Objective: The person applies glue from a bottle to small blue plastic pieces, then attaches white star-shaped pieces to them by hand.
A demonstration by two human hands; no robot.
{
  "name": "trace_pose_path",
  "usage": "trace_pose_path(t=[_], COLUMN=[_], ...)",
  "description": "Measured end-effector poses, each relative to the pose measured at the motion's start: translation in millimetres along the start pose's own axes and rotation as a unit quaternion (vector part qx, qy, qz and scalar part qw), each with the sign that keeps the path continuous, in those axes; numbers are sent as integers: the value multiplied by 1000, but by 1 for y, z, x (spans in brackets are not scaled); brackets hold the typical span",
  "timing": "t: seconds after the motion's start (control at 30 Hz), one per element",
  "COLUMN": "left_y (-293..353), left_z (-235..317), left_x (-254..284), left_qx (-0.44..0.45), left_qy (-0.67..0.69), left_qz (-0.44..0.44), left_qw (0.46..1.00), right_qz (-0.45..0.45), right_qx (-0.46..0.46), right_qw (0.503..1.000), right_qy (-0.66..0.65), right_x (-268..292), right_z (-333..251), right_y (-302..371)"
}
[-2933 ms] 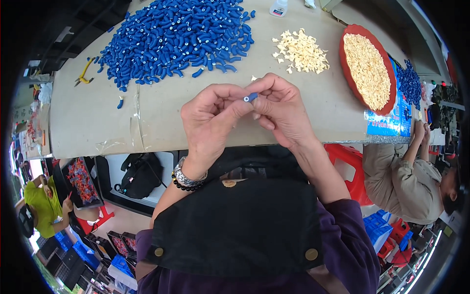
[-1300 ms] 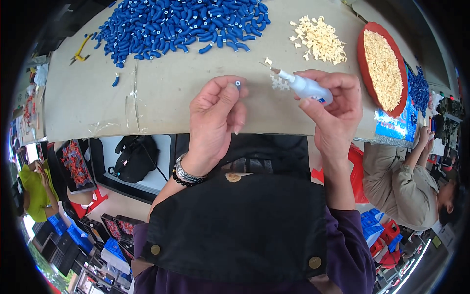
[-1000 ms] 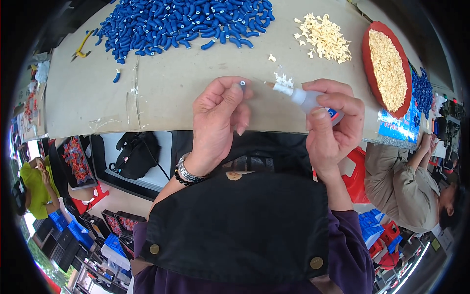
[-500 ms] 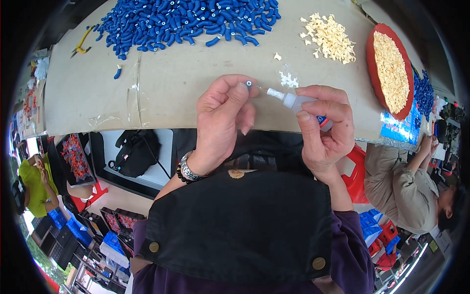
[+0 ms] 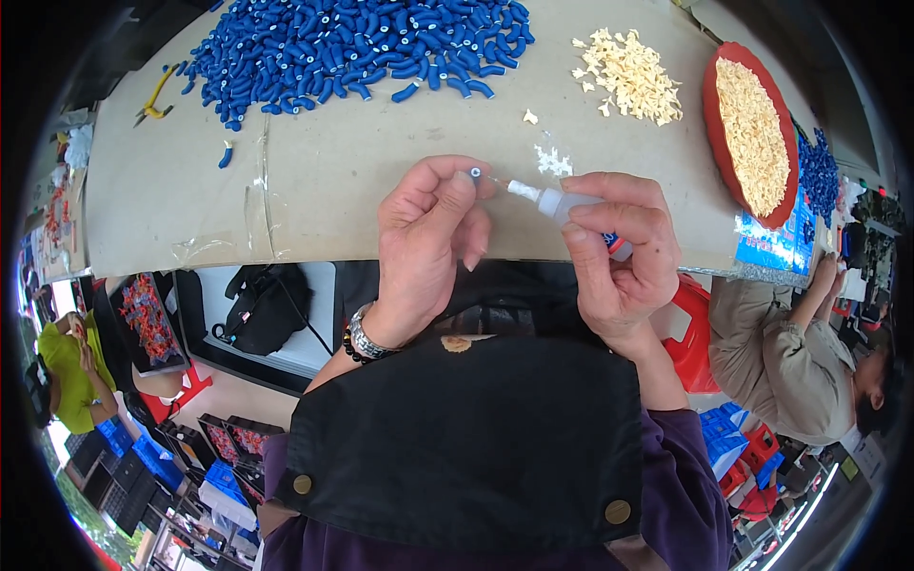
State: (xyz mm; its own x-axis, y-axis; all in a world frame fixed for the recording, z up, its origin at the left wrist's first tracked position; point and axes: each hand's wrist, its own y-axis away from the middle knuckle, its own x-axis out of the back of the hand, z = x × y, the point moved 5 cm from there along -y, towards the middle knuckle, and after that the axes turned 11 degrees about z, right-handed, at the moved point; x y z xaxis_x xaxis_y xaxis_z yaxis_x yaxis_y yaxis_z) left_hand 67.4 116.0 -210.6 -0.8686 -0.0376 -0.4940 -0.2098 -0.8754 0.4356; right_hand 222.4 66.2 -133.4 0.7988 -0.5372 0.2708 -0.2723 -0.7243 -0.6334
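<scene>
Between thumb and forefinger my left hand (image 5: 430,214) pinches a small blue curved tube piece (image 5: 475,173), its pale hollow end showing. My right hand (image 5: 628,243) is closed around a translucent glue bottle (image 5: 560,202) with a white collar and a thin needle tip. The needle points left and reaches close to the tube's end; whether it touches I cannot tell. Past my hands lies a big heap of blue tube pieces (image 5: 343,52). One blue piece with a cream tip (image 5: 226,154) lies apart at the left.
Cream small parts (image 5: 628,78) are piled at the back right, beside a red dish (image 5: 711,114) full of more. White dried residue (image 5: 552,160) marks the table. Yellow-handled pliers (image 5: 157,95) lie at the far left. A person in beige (image 5: 790,352) sits at the right.
The view has shifted slightly. The bottle's needle tip has come a little nearer the blue tube's end; both hands keep their grips.
</scene>
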Motion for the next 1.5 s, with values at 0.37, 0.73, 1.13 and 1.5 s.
trace_pose_path(t=[0.37,0.73,1.13,1.5], left_y=[-1,-1,-1,-2], left_z=[-1,0,0,-2], left_x=[0,1,0,1], left_qx=[3,6,8,5], left_qy=[8,9,11,26], left_qz=[-7,-2,-4,-3], left_qw=[1000,1000,1000,1000], right_qz=[12,11,13,7], right_qx=[23,30,24,39], right_qw=[1000,999,1000,999], right_qy=[7,4,8,13], right_x=[-1,0,-1,-2], right_z=[-4,-8,-7,-7], right_y=[-5,-6,-6,-6])
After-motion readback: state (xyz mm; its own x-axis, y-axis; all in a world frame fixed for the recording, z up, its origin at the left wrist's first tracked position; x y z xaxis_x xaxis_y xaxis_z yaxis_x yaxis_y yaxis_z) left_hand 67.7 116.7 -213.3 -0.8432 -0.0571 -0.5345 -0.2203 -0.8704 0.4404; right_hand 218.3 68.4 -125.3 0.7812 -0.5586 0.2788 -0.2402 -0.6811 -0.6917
